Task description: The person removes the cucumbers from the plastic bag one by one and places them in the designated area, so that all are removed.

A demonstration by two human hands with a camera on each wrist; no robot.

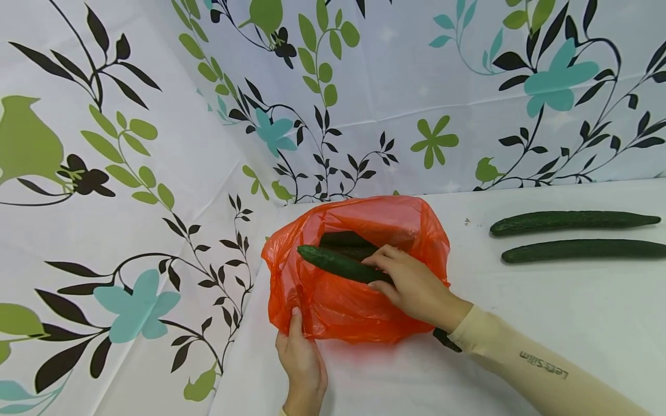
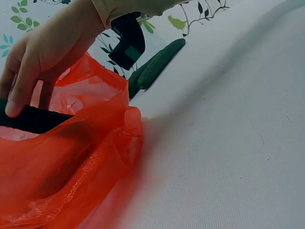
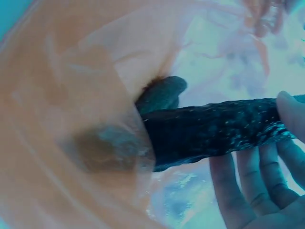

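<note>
A red plastic bag [image 1: 359, 315] lies with its mouth open on the white table. My right hand [image 1: 411, 283] grips a long dark green cucumber [image 1: 338, 266], thumb on one side and fingers on the other. One end of this cucumber points left across the bag's mouth; in the right wrist view its other part [image 3: 205, 131] runs behind the thin plastic. Another cucumber [image 1: 343, 240] shows inside the bag, partly hidden by the held one. At the front left, my left hand [image 1: 303, 361] pinches the bag's edge, its thumb uppermost.
Two more cucumbers [image 1: 574, 221] lie side by side on the table [image 1: 562, 312] to the right of the bag. A cloth [image 1: 374, 86] printed with leaves and birds hangs behind and at the left. A black device [image 2: 127, 43] is worn at the right wrist.
</note>
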